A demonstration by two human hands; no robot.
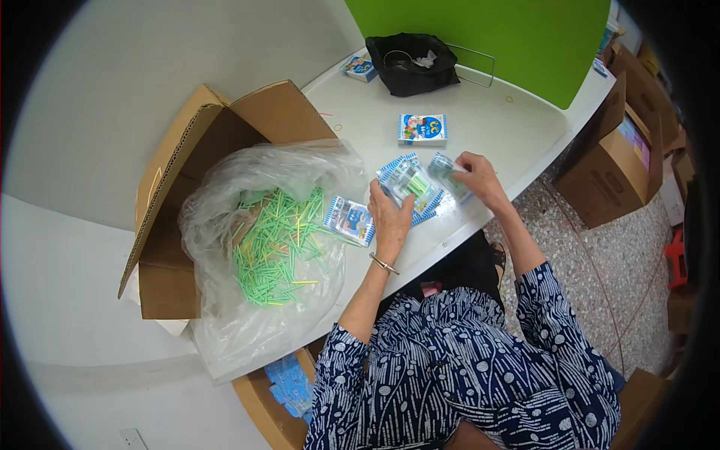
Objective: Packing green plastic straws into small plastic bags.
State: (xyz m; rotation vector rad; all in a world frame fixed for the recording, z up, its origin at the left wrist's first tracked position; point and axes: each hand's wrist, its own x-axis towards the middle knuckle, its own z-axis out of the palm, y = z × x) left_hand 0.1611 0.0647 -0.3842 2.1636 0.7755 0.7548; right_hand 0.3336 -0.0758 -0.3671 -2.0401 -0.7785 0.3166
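fingers of the right hand [481, 181] pinch a packet [443, 168] at two o'clock from the left hand [391, 219], whose spread fingers touch the piled packets [412, 184], which i judge a stray nudge could scatter.

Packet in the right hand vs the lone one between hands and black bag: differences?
The held packet is in the right hand; the lone packet lies untouched on the table. The held packet is partly covered; the lone packet's printed face shows fully. Both have blue-and-white striped edging.
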